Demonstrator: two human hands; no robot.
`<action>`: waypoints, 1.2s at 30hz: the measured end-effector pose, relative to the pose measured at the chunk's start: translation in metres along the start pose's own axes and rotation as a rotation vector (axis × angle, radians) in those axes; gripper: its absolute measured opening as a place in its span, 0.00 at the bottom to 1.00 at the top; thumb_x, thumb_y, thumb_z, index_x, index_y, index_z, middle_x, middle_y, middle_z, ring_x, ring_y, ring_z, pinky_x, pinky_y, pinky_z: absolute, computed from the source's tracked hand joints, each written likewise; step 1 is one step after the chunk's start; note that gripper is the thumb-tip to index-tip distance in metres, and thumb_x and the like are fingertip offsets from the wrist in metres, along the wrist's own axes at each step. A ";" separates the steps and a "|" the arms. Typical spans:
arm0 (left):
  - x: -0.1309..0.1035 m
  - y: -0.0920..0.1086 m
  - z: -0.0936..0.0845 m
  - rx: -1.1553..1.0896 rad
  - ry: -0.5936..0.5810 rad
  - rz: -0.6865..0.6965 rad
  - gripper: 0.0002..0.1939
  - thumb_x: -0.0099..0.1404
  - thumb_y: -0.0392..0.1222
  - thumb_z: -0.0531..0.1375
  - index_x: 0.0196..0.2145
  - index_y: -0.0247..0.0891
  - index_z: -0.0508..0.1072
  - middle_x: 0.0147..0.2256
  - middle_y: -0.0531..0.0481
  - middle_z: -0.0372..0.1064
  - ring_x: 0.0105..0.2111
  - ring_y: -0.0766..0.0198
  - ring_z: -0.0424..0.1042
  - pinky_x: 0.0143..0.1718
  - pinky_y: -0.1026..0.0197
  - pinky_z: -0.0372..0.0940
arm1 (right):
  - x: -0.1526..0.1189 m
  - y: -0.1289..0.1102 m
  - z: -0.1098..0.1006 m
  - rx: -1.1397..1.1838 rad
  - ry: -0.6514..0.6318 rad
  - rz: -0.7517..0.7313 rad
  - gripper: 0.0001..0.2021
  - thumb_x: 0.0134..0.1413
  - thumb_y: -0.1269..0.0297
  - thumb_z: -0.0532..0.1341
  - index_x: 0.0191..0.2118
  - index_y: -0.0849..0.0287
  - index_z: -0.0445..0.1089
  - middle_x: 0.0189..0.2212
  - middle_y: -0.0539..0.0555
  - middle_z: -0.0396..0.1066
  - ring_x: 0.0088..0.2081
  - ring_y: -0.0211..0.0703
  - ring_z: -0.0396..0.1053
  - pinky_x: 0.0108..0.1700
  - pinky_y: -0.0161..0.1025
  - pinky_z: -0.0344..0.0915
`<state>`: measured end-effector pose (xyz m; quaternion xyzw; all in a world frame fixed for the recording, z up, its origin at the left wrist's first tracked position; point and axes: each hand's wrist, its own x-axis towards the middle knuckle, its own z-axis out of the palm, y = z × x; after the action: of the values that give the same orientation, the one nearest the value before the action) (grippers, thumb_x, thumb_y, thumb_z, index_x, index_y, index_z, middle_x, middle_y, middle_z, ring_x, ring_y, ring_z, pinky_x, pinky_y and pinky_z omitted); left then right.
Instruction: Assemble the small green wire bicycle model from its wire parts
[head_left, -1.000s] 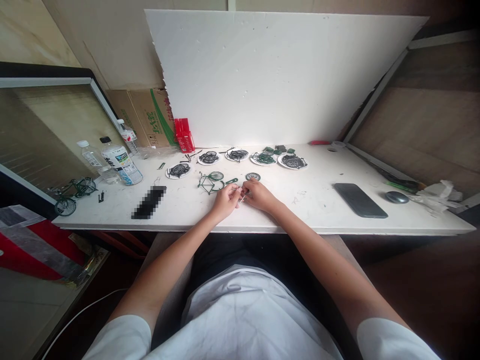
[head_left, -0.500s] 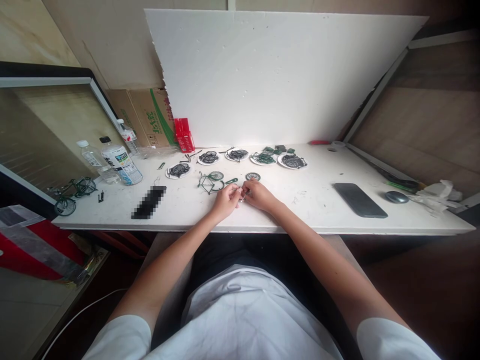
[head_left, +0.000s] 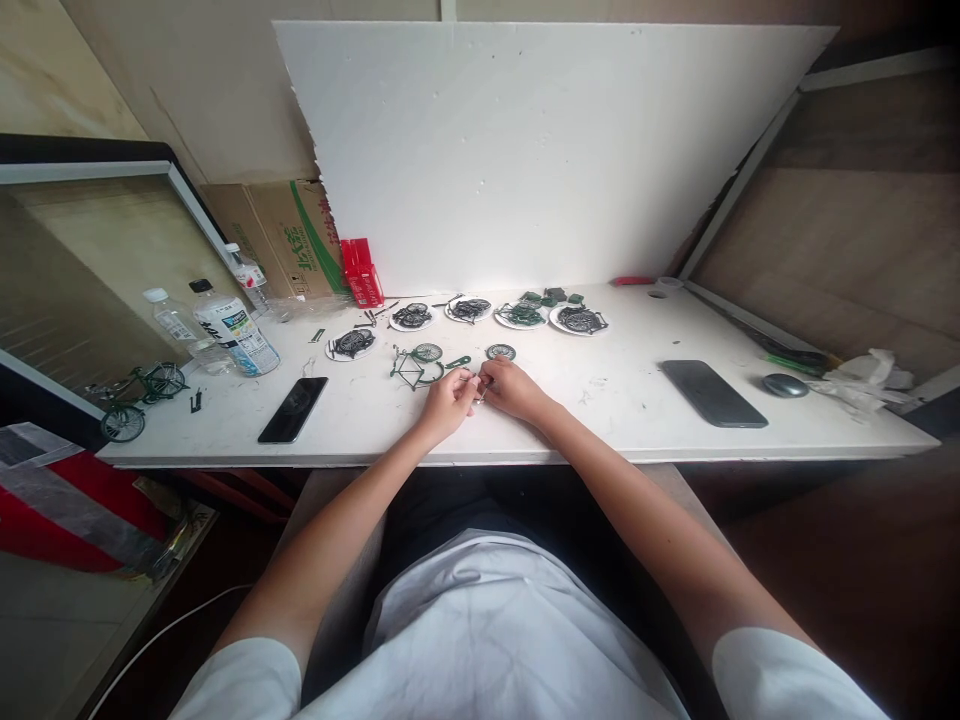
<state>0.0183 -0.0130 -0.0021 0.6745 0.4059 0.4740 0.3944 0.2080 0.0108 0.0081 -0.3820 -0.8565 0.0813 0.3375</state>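
My left hand (head_left: 448, 402) and my right hand (head_left: 511, 388) meet over the front half of the white table, fingertips pinched together. Between them is something small; a thin, shiny bit (head_left: 480, 399) shows under the fingers, but its kind is hidden. Just left of my left hand lies a green toy bicycle frame (head_left: 411, 372) with a wheel on it. A small green elongated part (head_left: 457, 362) rests right behind my left fingers. Behind my right hand a loose spoked toy wheel (head_left: 500, 352) lies flat.
White plates with dark and green bicycle parts line the back, including a plate of wheels (head_left: 579, 320). An assembled toy bicycle (head_left: 142, 398) and plastic bottles (head_left: 238, 335) stand left. Phones (head_left: 292, 410) lie on both sides. A white board (head_left: 555, 160) leans behind.
The camera view has shifted a little, so things appear slightly further left. My hands stay pinched together over the same spot, with hardly any finger movement visible.
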 end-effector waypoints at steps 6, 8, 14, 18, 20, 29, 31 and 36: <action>0.002 0.000 0.000 -0.056 0.067 -0.008 0.18 0.70 0.58 0.64 0.41 0.39 0.72 0.32 0.48 0.79 0.21 0.66 0.74 0.23 0.64 0.69 | -0.001 -0.002 -0.003 0.045 0.037 0.029 0.07 0.60 0.73 0.59 0.34 0.55 0.63 0.33 0.55 0.70 0.39 0.49 0.65 0.41 0.42 0.59; 0.003 -0.001 0.000 -0.096 0.105 0.000 0.21 0.70 0.61 0.64 0.41 0.39 0.71 0.32 0.48 0.79 0.22 0.65 0.76 0.23 0.63 0.69 | 0.000 -0.006 -0.006 0.043 0.053 0.033 0.08 0.68 0.67 0.57 0.34 0.55 0.64 0.33 0.56 0.70 0.40 0.51 0.65 0.43 0.44 0.60; 0.004 -0.001 -0.003 -0.094 0.181 -0.008 0.21 0.72 0.61 0.63 0.44 0.39 0.72 0.35 0.46 0.81 0.23 0.65 0.77 0.25 0.63 0.67 | 0.001 -0.010 -0.014 0.085 0.082 0.064 0.24 0.81 0.54 0.43 0.38 0.56 0.71 0.37 0.59 0.76 0.45 0.54 0.67 0.52 0.49 0.63; 0.004 0.000 -0.004 -0.094 0.197 0.005 0.21 0.72 0.61 0.63 0.44 0.39 0.71 0.38 0.44 0.82 0.24 0.64 0.78 0.26 0.63 0.68 | 0.001 -0.006 -0.011 0.103 0.148 0.073 0.19 0.80 0.59 0.46 0.44 0.57 0.72 0.42 0.60 0.76 0.48 0.54 0.69 0.53 0.48 0.65; 0.004 0.000 -0.005 -0.098 0.204 0.014 0.21 0.72 0.61 0.63 0.43 0.39 0.70 0.39 0.43 0.82 0.24 0.64 0.78 0.26 0.62 0.68 | 0.001 -0.004 -0.009 0.111 0.154 0.070 0.15 0.78 0.63 0.48 0.48 0.59 0.73 0.44 0.61 0.77 0.49 0.53 0.70 0.53 0.47 0.65; 0.005 -0.008 -0.006 -0.045 0.282 0.056 0.20 0.74 0.61 0.60 0.41 0.41 0.66 0.48 0.40 0.81 0.30 0.61 0.83 0.30 0.61 0.71 | -0.002 -0.004 -0.007 0.017 -0.021 0.029 0.07 0.64 0.71 0.65 0.44 0.58 0.80 0.41 0.58 0.82 0.45 0.52 0.75 0.49 0.43 0.68; 0.006 -0.011 -0.006 -0.022 0.294 0.067 0.19 0.75 0.60 0.61 0.41 0.42 0.66 0.47 0.41 0.81 0.31 0.60 0.83 0.31 0.60 0.71 | -0.003 -0.004 -0.006 0.021 -0.037 0.013 0.06 0.62 0.70 0.66 0.42 0.58 0.82 0.41 0.57 0.83 0.44 0.51 0.77 0.48 0.42 0.68; 0.006 -0.013 -0.007 0.036 0.309 0.082 0.18 0.75 0.59 0.61 0.40 0.43 0.66 0.40 0.44 0.82 0.30 0.58 0.83 0.34 0.57 0.72 | -0.003 -0.006 -0.006 0.067 -0.052 -0.024 0.05 0.61 0.68 0.69 0.41 0.58 0.83 0.39 0.56 0.84 0.39 0.48 0.77 0.44 0.40 0.68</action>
<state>0.0106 -0.0017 -0.0105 0.6164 0.4425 0.5804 0.2954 0.2098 0.0040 0.0134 -0.3580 -0.8663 0.1161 0.3286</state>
